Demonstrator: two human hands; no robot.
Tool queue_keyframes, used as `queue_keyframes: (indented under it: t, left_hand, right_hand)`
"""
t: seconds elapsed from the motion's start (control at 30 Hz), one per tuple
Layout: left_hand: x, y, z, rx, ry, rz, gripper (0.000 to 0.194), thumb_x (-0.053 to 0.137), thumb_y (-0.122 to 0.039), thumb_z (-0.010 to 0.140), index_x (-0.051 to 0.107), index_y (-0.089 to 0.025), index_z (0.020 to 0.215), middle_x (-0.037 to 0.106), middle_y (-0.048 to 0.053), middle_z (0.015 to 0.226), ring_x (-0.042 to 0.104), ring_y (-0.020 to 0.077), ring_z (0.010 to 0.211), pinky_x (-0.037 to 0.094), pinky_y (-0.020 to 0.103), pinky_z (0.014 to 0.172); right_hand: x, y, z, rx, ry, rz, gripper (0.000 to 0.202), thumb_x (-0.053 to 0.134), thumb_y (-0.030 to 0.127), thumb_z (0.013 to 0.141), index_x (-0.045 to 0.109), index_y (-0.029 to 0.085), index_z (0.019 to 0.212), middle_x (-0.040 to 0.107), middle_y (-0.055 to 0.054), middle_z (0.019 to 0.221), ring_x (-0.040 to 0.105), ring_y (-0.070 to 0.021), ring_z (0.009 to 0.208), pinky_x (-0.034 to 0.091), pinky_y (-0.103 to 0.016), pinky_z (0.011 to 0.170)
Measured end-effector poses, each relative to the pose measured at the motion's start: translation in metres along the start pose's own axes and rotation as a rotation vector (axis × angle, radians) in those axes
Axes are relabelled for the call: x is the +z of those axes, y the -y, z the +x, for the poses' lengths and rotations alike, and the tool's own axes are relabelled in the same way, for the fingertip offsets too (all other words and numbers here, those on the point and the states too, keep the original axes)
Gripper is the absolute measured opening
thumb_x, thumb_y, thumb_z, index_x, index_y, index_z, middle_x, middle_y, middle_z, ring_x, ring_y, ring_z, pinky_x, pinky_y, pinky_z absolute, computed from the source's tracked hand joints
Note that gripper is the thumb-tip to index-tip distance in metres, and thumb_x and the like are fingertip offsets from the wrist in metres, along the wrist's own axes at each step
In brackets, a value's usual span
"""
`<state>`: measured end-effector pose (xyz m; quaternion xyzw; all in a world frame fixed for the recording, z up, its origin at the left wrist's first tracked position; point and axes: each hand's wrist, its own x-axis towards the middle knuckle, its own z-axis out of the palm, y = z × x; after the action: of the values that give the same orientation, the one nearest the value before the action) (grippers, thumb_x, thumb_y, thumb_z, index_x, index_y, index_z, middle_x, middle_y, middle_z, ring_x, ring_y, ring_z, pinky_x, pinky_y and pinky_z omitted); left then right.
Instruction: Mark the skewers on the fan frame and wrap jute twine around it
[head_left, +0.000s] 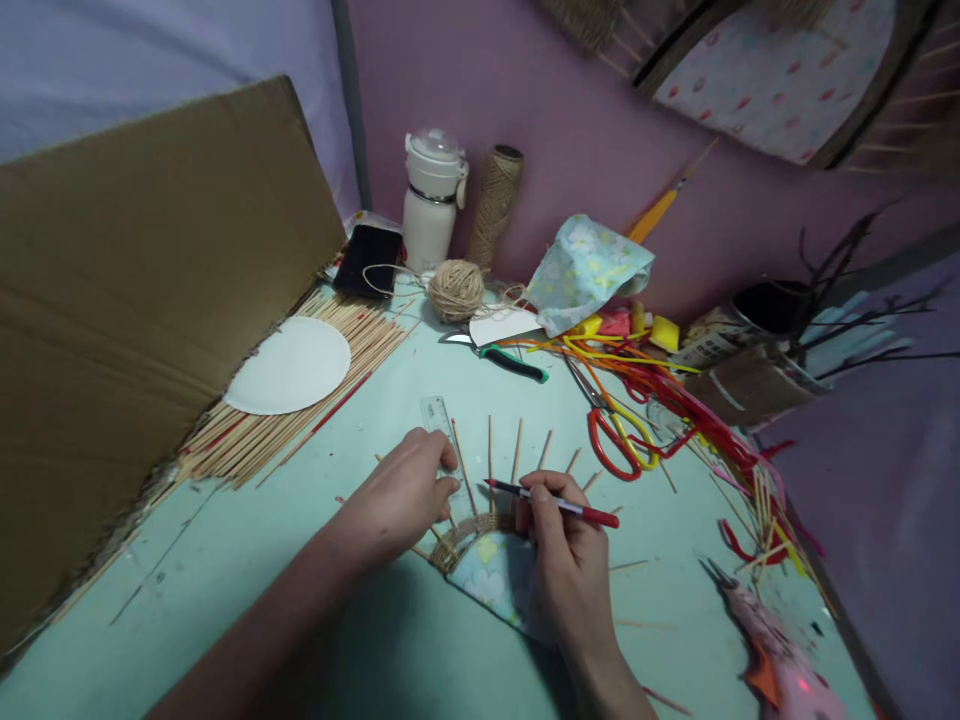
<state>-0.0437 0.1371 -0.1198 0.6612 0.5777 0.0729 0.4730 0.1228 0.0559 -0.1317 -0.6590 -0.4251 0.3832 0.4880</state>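
Note:
My left hand point(411, 490) is closed over a clear ruler point(435, 415), thumb and fingertips near its lower part. My right hand point(566, 540) grips a red pen point(592, 514) whose tip points left, above the sticks. Below both hands lies a half-round piece covered in floral fabric point(487, 575), its curved edge wrapped in brown twine point(450, 545). Thin wooden sticks point(517, 450) fan outward from that edge. Part of the fabric is hidden by my right hand.
Cardboard point(150, 270) stands at left beside a bundle of sticks point(360, 355) and a white paper shape point(292, 365). Pliers point(514, 363), scissors point(615, 445), a twine ball point(456, 290) and a white bottle point(430, 215) lie or stand farther back. A pink glue gun point(784, 650) lies at right.

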Motion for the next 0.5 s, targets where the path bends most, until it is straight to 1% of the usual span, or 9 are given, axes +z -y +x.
queue_keyframes:
  t: [0.1,0.2,0.3,0.4,0.5]
  left_hand:
    - [-0.0019,-0.0033,-0.0001,-0.007,-0.012,-0.029,0.008,0.052,-0.023,0.078,0.052,-0.021,0.086,0.058,0.002,0.093,0.064,0.0120,0.058,0.049,0.028,0.061]
    - [-0.0036,-0.0067,-0.0011,-0.014,-0.022,-0.072,0.008,0.053,-0.024,0.078,0.052,-0.020,0.085,0.060,0.000,0.084,0.063,0.0125,0.058,0.048,0.027,0.061]
    - [-0.0037,-0.0071,-0.0012,-0.024,0.007,-0.103,0.008,0.053,-0.024,0.079,0.052,-0.020,0.086,0.059,-0.002,0.077,0.062,0.0126,0.056,0.047,0.027,0.059]
    - [-0.0021,-0.0051,-0.0002,-0.025,0.025,-0.114,0.008,0.053,-0.024,0.080,0.051,-0.020,0.087,0.057,-0.003,0.075,0.063,0.0126,0.057,0.048,0.027,0.060]
    - [-0.0005,-0.0035,0.0008,-0.013,0.032,-0.102,0.008,0.053,-0.023,0.080,0.051,-0.020,0.086,0.057,-0.002,0.077,0.064,0.0126,0.059,0.049,0.027,0.061]
  right_hand:
    - [-0.0005,-0.0021,0.0003,-0.001,0.007,0.004,0.026,0.047,0.043,0.093,0.057,0.019,0.091,0.052,0.004,0.061,0.045,-0.0110,0.055,0.034,-0.022,0.051]
    - [-0.0003,-0.0015,0.0008,-0.008,0.015,-0.001,0.026,0.046,0.042,0.093,0.057,0.019,0.090,0.052,0.004,0.061,0.045,-0.0110,0.055,0.033,-0.022,0.051]
    - [0.0001,-0.0004,0.0012,-0.020,0.021,-0.006,0.025,0.046,0.042,0.094,0.057,0.019,0.089,0.053,0.004,0.061,0.046,-0.0110,0.055,0.034,-0.022,0.051]
    - [-0.0001,0.0002,0.0009,-0.029,0.024,-0.019,0.025,0.046,0.041,0.094,0.057,0.019,0.088,0.053,0.004,0.061,0.046,-0.0108,0.055,0.034,-0.022,0.050]
    - [-0.0007,0.0007,0.0002,-0.030,0.027,-0.034,0.025,0.047,0.041,0.094,0.057,0.019,0.088,0.053,0.004,0.061,0.046,-0.0107,0.055,0.034,-0.021,0.050]
